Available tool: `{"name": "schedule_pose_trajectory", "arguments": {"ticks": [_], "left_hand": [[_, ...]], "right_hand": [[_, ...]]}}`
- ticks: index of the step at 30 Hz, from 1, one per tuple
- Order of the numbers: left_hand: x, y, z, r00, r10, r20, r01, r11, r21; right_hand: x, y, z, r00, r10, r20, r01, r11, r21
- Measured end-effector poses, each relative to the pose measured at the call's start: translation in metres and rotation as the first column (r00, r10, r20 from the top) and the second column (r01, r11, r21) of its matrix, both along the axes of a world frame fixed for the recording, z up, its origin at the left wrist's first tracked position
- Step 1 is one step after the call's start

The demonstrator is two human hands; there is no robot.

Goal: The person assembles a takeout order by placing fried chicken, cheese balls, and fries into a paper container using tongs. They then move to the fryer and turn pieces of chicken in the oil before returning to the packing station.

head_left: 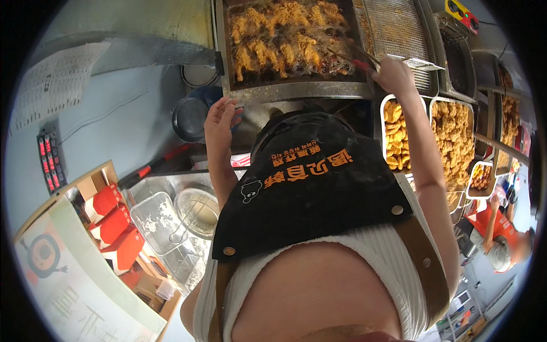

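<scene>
My right hand (396, 77) grips a pair of metal tongs (361, 64) with a red part, near the right rim of a rectangular deep fryer (295, 91). The tongs reach over the dark, bubbling oil, and nothing can be made out between their tips. Battered, golden fried chicken pieces (305, 49) float in the oil in rough rows. Left of the fryer's front edge hangs my left hand (220, 116), fingers loosely apart and holding nothing. A dark blue container (190, 119) stands just beside it.
A wire draining rack (397, 30) adjoins the fryer's right. Below it are trays of potato wedges (394, 137) and fried pieces (453, 137). At lower left are a floury tray (156, 220), a strainer (198, 211) and red boxes (122, 243). Another person (495, 243) is at far right.
</scene>
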State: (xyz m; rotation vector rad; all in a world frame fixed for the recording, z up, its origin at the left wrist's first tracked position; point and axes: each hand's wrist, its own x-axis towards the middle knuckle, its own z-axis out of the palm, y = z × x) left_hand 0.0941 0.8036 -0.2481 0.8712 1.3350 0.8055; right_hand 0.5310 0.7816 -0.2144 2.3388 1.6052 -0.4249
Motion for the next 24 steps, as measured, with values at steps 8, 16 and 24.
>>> {"name": "schedule_pose_trajectory", "arguments": {"ticks": [8,16,24], "left_hand": [[0.002,0.01,0.005,0.997,-0.052,0.058,0.049,0.997,0.065],[-0.008,0.002,-0.006,0.997,-0.015,0.071,0.013,1.0,0.024],[-0.013,0.004,-0.008,0.998,0.002,0.067,-0.002,1.0,0.003]], "right_hand": [[0.011,0.084,-0.025,0.97,0.215,0.111,-0.195,0.966,-0.17],[0.004,0.058,-0.026,0.999,0.031,-0.024,-0.036,0.961,-0.274],[0.024,0.025,-0.004,0.964,-0.099,-0.246,0.053,0.981,-0.185]]}}
